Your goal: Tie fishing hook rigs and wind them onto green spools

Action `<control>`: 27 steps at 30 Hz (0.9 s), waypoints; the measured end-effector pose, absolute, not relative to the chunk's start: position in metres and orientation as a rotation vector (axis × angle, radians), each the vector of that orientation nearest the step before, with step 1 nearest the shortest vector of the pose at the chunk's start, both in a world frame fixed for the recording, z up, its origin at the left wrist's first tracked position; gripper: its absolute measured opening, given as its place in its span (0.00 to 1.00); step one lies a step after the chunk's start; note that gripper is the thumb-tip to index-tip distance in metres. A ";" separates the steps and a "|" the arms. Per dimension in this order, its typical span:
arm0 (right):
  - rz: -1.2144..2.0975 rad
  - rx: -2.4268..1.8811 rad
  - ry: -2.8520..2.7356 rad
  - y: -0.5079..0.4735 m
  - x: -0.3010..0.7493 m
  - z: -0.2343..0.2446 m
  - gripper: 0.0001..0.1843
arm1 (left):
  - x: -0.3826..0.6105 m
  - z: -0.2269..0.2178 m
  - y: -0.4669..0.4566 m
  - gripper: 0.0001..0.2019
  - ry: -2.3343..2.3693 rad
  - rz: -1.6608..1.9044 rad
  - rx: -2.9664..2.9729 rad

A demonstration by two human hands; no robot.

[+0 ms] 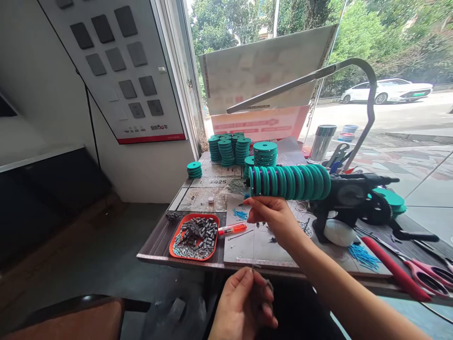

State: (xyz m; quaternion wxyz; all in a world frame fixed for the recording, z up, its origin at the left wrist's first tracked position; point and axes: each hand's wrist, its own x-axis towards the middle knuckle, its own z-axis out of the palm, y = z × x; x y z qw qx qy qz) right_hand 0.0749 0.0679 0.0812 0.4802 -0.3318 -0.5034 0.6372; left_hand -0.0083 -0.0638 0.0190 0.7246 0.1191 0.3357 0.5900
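Observation:
My left hand (242,300) is low in front of the table edge, thumb and forefinger pinched on a thin clear line (254,245); its other fingers are curled. The line runs up to my right hand (274,215), whose fingers are closed on it just under the left end of a row of teal spools (290,182). These spools sit side by side on the shaft of a black hand-cranked winder (350,193). Whatever else my curled left fingers cover is hidden.
An orange tray (171,248) of dark cylindrical weights and small metal parts stands left, beside an orange-capped tube (232,228). Stacked teal spools (226,152) fill the back. Blue sleeves (364,257), pink-handled scissors (424,276) and a red padded bar (394,267) lie right.

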 end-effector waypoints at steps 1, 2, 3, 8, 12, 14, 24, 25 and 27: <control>1.559 -0.813 -1.227 0.067 0.075 0.082 0.22 | -0.008 0.017 -0.064 0.16 0.734 1.305 0.261; 1.563 -0.815 -1.226 0.067 0.075 0.083 0.22 | -0.008 0.015 -0.065 0.15 0.729 1.309 0.260; 1.566 -0.815 -1.226 0.067 0.075 0.083 0.22 | -0.008 0.013 -0.065 0.15 0.728 1.312 0.259; 1.559 -0.807 -1.234 0.069 0.074 0.082 0.22 | -0.007 0.011 -0.065 0.16 0.740 1.319 0.241; 1.536 -0.793 -1.241 0.070 0.073 0.078 0.20 | -0.007 0.020 -0.066 0.19 0.800 1.291 0.215; 1.527 -0.789 -1.241 0.070 0.073 0.077 0.20 | -0.008 0.025 -0.067 0.20 0.824 1.265 0.221; 1.550 -0.815 -1.229 0.069 0.073 0.083 0.20 | -0.010 0.027 -0.070 0.20 0.776 1.224 0.228; 1.549 -0.817 -1.230 0.069 0.073 0.083 0.20 | -0.010 0.025 -0.070 0.19 0.772 1.222 0.224; 1.546 -0.821 -1.229 0.069 0.074 0.083 0.20 | -0.011 0.018 -0.070 0.18 0.755 1.232 0.213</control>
